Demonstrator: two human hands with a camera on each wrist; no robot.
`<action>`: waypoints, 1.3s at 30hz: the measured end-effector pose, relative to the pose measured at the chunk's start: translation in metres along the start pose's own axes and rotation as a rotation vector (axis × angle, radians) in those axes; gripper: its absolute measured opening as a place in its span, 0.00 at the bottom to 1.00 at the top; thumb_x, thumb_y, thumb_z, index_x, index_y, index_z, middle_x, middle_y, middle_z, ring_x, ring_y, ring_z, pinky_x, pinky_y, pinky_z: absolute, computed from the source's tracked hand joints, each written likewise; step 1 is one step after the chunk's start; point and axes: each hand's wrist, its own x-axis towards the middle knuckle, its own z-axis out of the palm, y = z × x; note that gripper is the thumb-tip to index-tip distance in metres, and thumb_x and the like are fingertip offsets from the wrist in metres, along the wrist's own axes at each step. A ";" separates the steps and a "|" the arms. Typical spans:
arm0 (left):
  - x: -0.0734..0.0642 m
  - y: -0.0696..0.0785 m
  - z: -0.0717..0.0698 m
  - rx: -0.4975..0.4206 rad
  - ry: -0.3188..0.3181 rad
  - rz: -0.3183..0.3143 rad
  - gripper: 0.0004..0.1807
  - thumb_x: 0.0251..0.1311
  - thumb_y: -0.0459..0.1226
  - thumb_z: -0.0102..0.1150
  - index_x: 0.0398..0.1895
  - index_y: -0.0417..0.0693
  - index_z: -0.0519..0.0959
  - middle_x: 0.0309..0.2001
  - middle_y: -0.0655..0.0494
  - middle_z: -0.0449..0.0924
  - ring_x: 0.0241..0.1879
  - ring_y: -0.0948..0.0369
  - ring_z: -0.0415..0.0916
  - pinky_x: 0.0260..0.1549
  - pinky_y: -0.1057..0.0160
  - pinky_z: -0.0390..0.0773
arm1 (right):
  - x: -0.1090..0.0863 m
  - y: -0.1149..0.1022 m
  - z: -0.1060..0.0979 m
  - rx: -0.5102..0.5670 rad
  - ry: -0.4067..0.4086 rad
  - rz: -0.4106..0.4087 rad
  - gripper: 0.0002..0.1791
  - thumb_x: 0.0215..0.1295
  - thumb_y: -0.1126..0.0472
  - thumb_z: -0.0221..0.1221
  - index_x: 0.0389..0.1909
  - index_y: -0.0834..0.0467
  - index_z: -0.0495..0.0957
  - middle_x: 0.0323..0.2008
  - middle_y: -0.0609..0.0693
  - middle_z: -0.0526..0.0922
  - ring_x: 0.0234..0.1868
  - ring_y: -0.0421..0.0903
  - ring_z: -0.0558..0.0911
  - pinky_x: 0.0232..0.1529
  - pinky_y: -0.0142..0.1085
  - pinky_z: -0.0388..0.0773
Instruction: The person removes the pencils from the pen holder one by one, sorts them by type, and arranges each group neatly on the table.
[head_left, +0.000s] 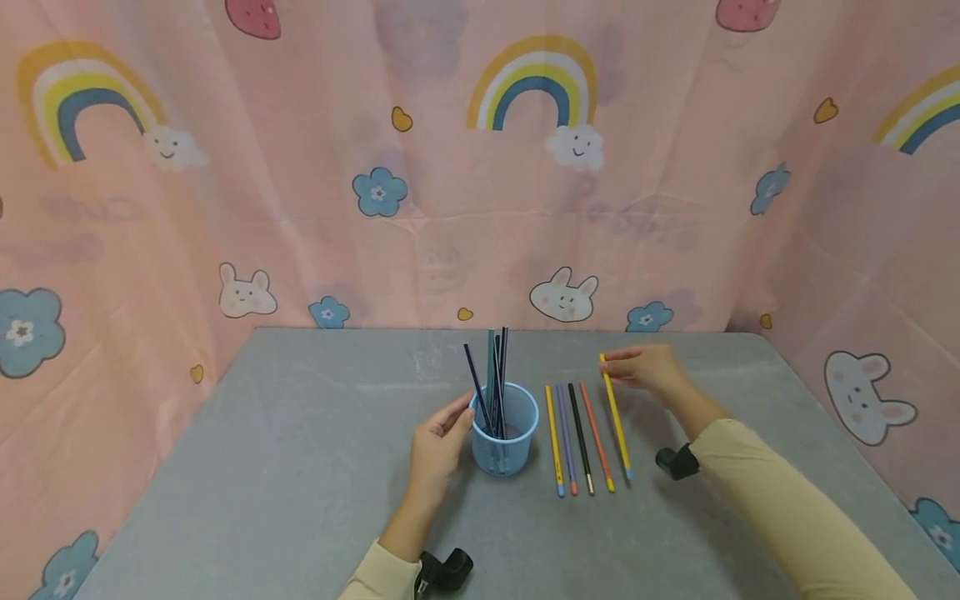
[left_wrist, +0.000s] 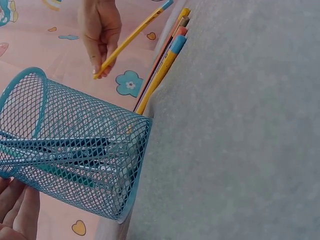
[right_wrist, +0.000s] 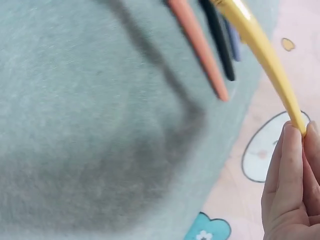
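Note:
A light blue mesh pencil cup (head_left: 504, 457) stands upright on the table, with several dark pencils and a green one (head_left: 491, 358) leaning inside. My left hand (head_left: 437, 450) holds the cup at its left side near the rim; part of its fingers is hidden in the left wrist view. Between thumb and fingertips, my right hand (head_left: 647, 367) pinches a yellow pencil (head_left: 617, 421) by its far end. That pencil's blue-tipped end points toward me, and the left wrist view shows it raised off the table. Left of it lie a yellow pencil (head_left: 553, 437), a purple pencil (head_left: 566, 437), a black pencil (head_left: 581, 437) and an orange pencil (head_left: 597, 437).
The grey table (head_left: 300, 467) carries the cup and the row of pencils. Behind it hangs a pink printed cloth (head_left: 465, 250), which also runs along both sides. Black camera mounts sit at my left wrist (head_left: 444, 571) and right wrist (head_left: 677, 462).

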 end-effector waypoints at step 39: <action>0.000 0.000 0.001 -0.010 0.011 0.016 0.17 0.67 0.34 0.59 0.56 0.34 0.80 0.56 0.40 0.82 0.58 0.51 0.80 0.55 0.69 0.80 | 0.026 0.041 0.014 -0.148 0.065 0.119 0.20 0.63 0.66 0.66 0.52 0.73 0.80 0.31 0.49 0.87 0.25 0.34 0.82 0.29 0.28 0.84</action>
